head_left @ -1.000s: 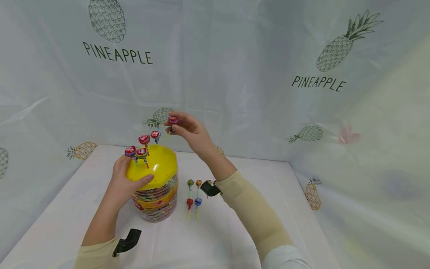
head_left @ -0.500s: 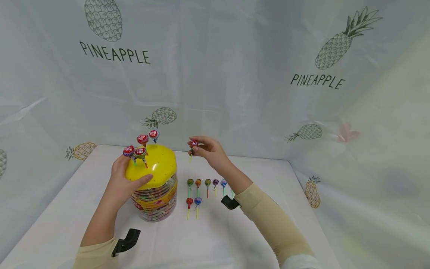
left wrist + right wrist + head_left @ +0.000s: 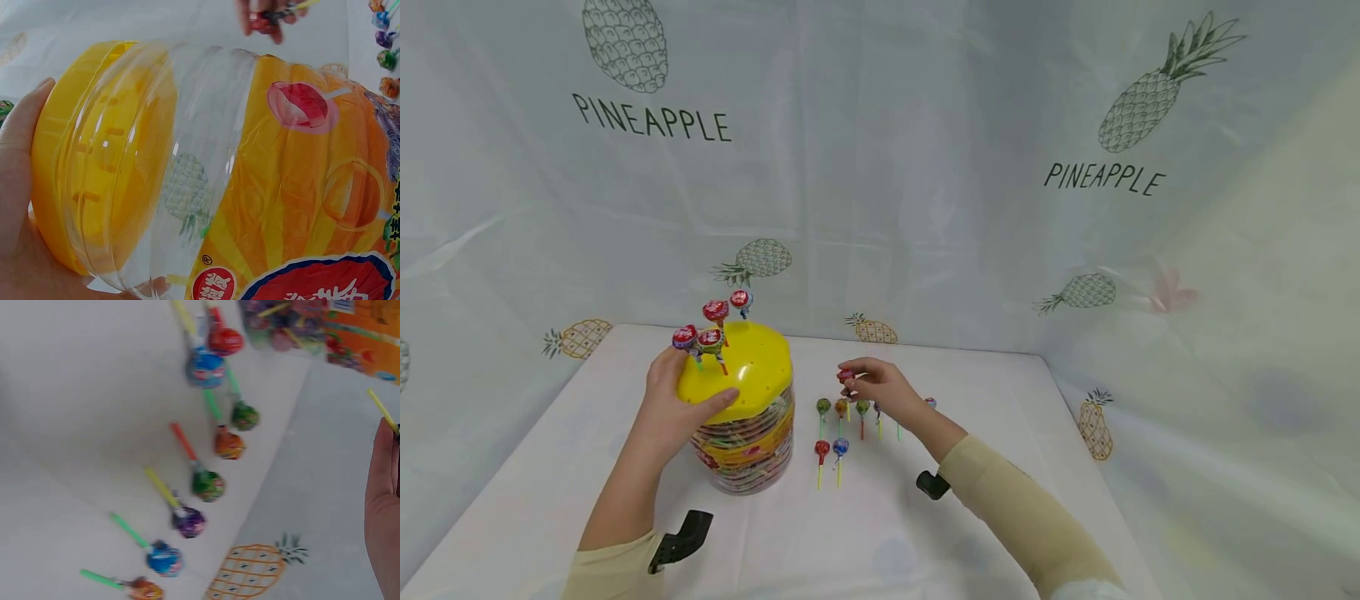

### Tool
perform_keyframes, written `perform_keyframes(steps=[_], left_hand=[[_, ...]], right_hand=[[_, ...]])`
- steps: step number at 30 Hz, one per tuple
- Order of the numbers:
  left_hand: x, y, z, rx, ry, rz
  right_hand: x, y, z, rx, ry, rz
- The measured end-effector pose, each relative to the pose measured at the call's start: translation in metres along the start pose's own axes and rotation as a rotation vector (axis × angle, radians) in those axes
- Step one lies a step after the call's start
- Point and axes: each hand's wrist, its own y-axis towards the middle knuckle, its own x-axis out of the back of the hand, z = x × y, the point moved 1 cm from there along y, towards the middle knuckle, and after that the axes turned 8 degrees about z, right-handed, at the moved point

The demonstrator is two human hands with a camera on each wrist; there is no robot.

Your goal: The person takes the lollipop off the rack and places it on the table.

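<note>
A clear plastic jar (image 3: pixel 745 454) with a yellow lid (image 3: pixel 741 367) stands on the white table; its wall (image 3: pixel 262 181) fills the left wrist view. My left hand (image 3: pixel 670 408) grips the lid's left rim. Several lollipops (image 3: pixel 715 315) stand stuck in the lid's holes. My right hand (image 3: pixel 872 387) pinches a red lollipop (image 3: pixel 846 377) low over a row of lollipops (image 3: pixel 842 408) lying on the table; in the right wrist view that row (image 3: pixel 206 481) runs diagonally, with the held lollipop's yellow stick (image 3: pixel 382 409) at the right edge.
Two more lollipops (image 3: pixel 830 450) lie nearer me, beside the jar. A pineapple-print cloth (image 3: pixel 925 167) forms the backdrop and right wall, close behind the table (image 3: pixel 865 533). Black wrist-camera mounts (image 3: pixel 683 537) sit at both forearms.
My right hand has carried the red lollipop from above the lid down and to the right, to just over the row on the table. The left hand stays on the lid.
</note>
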Motion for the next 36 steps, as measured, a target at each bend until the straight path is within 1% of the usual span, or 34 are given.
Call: perform_keyframes(steps=[6, 10, 12, 16, 19, 23, 26, 30, 34, 36], left_hand=[[0.0, -0.001, 0.001, -0.002, -0.006, 0.0], [0.0, -0.001, 0.001, -0.001, -0.01, -0.005], [0.0, -0.001, 0.001, 0.0, -0.013, -0.007], [0.0, 0.0, 0.002, -0.001, -0.01, -0.012], [0.0, 0.0, 0.001, 0.0, -0.005, -0.013], [0.0, 0.0, 0.001, 0.003, -0.007, -0.014], [0.0, 0.0, 0.001, 0.003, -0.006, -0.014], [0.0, 0.0, 0.001, -0.001, -0.005, -0.012], [0.001, 0.0, 0.002, -0.001, -0.007, -0.011], [0.001, 0.001, 0.002, 0.001, -0.007, -0.011]], right_hand=[[-0.001, -0.006, -0.025, -0.133, -0.057, -0.025], [0.0, -0.011, -0.042, -0.177, -0.094, -0.052], [0.0, -0.013, -0.048, -0.186, -0.124, -0.059], [0.001, -0.018, -0.058, -0.174, -0.159, -0.058], [0.001, -0.022, -0.064, -0.172, -0.156, -0.065], [0.002, -0.028, -0.073, -0.213, -0.133, -0.096], [0.003, -0.029, -0.08, -0.253, -0.177, -0.132], [0.001, -0.031, -0.089, -0.275, -0.259, -0.175], [-0.003, -0.034, -0.093, -0.281, -0.254, -0.175], [-0.005, -0.035, -0.093, -0.273, -0.289, -0.166]])
